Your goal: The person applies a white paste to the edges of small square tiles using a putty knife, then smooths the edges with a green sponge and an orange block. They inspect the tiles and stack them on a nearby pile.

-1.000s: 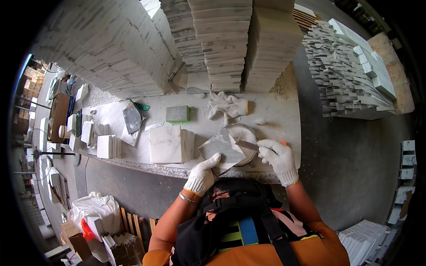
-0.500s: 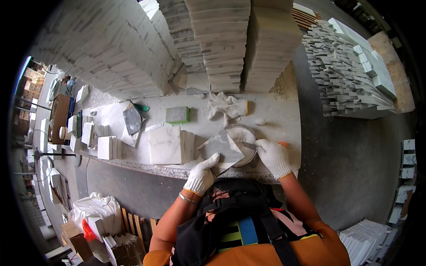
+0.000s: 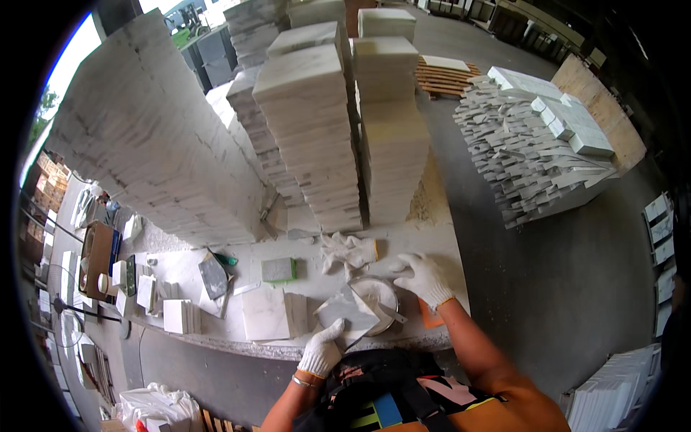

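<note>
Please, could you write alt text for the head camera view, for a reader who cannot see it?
A person's gloved left hand grips a grey tile by a round bowl of white material, while the gloved right hand is open over the workbench. Tall stacks of pale slabs rise behind.

Tall stone stacks [image 3: 306, 129] — wooden pallet [image 3: 439, 79] — white plastic bag [image 3: 158, 409]

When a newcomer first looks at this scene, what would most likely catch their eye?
Probably the tall stacks of pale stone, towering along the far side of the bench. Next, nearer the wearer, the gloved left hand holds a grey tile beside a round bowl, with the open right hand at the bowl's right.
</note>
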{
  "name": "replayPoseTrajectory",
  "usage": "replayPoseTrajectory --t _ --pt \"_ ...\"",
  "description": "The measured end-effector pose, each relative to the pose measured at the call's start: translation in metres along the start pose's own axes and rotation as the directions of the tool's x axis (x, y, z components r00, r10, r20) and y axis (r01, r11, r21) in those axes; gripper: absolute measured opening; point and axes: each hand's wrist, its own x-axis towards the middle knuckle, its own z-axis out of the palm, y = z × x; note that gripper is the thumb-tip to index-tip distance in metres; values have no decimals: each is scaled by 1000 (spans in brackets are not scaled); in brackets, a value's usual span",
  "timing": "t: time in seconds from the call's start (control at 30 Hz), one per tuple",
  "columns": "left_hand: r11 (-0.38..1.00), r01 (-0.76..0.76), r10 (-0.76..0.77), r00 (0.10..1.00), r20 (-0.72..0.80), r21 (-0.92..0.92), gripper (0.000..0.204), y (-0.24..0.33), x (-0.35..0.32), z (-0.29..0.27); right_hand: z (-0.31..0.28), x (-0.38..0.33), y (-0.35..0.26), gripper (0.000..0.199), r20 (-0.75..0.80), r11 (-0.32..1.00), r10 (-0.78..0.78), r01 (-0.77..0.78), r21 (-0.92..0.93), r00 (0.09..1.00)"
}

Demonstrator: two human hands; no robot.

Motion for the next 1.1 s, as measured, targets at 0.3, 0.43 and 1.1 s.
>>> replayPoseTrajectory --t 0.3,0.43,1.1 --pt "998 45 -47 998 -33 -42 38 -4 8 -21 21 19 24 43 35 983 -13 7 182 999" --pt "999 40 -40 996 -81 -7 36 -1 -4 -1 -4 -5 3 44 93 864 -49 -5 504 994" --pt "989 -103 95 992 88 101 52 -1 -11 12 -71 -54 -55 33 200 884 -295 187 429 934"
